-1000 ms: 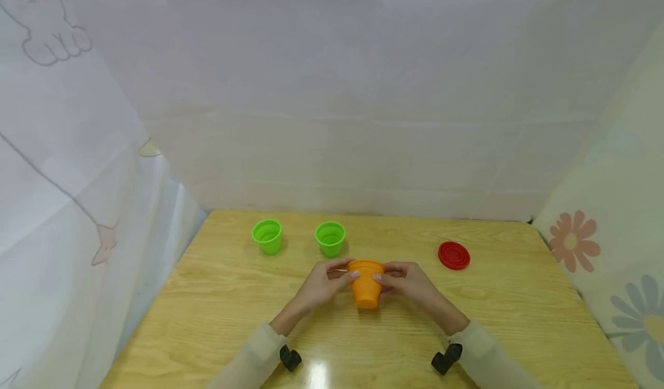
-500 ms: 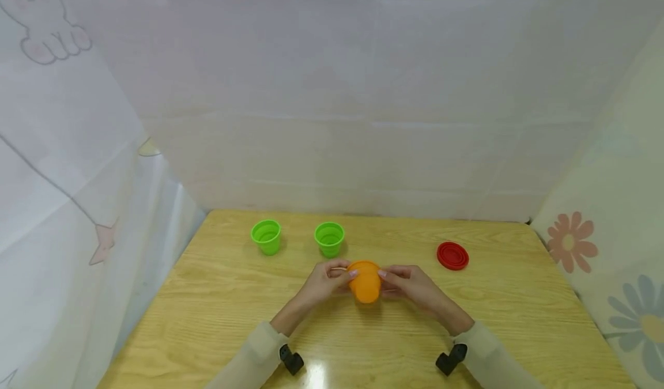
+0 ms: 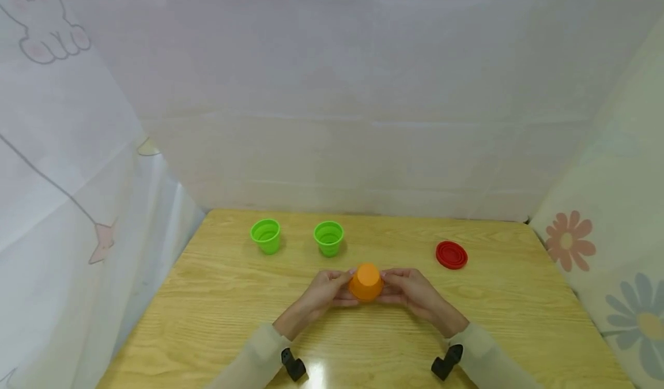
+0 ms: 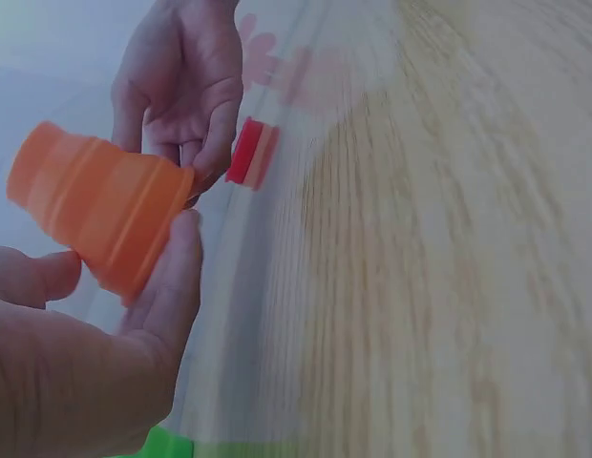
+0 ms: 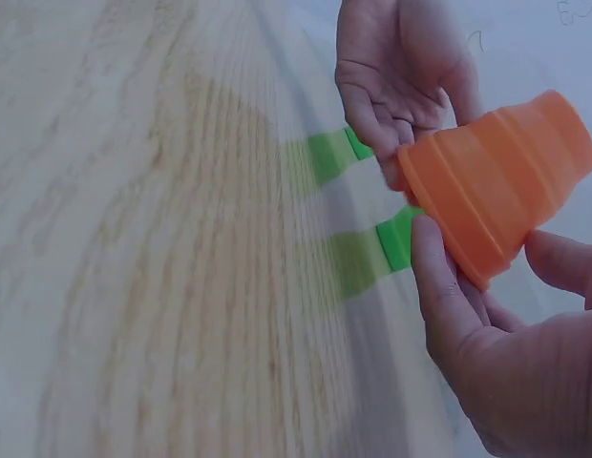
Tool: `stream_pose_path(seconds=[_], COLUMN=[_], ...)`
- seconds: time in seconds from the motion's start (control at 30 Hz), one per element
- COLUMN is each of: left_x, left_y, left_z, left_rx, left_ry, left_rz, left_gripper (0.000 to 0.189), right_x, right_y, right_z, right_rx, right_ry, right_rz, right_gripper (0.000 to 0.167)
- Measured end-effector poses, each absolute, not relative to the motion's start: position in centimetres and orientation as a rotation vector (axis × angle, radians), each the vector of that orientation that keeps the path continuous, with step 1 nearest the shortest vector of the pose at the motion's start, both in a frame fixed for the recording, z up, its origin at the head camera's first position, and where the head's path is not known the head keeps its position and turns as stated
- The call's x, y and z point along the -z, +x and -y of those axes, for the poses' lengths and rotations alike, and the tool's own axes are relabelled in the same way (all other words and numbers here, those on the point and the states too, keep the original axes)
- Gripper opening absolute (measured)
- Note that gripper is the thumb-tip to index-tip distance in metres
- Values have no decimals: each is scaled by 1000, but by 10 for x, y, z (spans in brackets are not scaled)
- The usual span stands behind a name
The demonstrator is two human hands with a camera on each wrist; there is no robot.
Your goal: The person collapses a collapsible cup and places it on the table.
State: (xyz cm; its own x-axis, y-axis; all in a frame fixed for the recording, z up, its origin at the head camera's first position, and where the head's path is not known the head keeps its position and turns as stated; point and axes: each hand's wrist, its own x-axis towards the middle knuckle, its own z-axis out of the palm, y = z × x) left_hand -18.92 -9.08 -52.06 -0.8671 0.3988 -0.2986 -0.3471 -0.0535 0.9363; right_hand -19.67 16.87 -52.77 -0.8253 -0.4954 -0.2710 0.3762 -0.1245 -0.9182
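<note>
An orange collapsible cup (image 3: 366, 285) is extended and held rim down, with its base turned up. On its left side my left hand (image 3: 323, 294) grips it, thumb on the wall and fingers under the rim. My right hand (image 3: 415, 297) holds the opposite side the same way. Both wrist views show the ridged orange cup (image 4: 100, 205) lifted off the table, tilted between the two hands. The inside of the cup is hidden.
Two green collapsible cups (image 3: 266, 237) (image 3: 329, 238) stand upright, mouths up, beyond the left hand. A flattened red collapsible cup (image 3: 451, 255) lies farther right on the wooden table (image 3: 207, 314). Pale printed cloth (image 3: 332, 118) hangs behind and at both sides.
The orange cup has tipped over in both hands: its base, which pointed down and toward me, now faces up. The thumbs have shifted along its wall. The green and red cups have stayed put.
</note>
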Motion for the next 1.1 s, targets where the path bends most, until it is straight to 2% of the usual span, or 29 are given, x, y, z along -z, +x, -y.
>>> stream_pose_path(seconds=[0.4, 0.7, 1.1], left_x=[526, 524, 522], left_y=[-192, -196, -199], left_z=[93, 89, 87], left_rx=[-1950, -1899, -1888], left_ry=[25, 50, 71], left_rz=[-1713, -1734, -1728], left_gripper=[40, 44, 40], right_x=[533, 532, 529], right_y=[-198, -201, -204], right_z=[-171, -172, -172], right_rx=[1976, 1942, 1896], right_ry=[-33, -47, -25], right_rz=[-1548, -1578, -1621], right_gripper=[51, 42, 40])
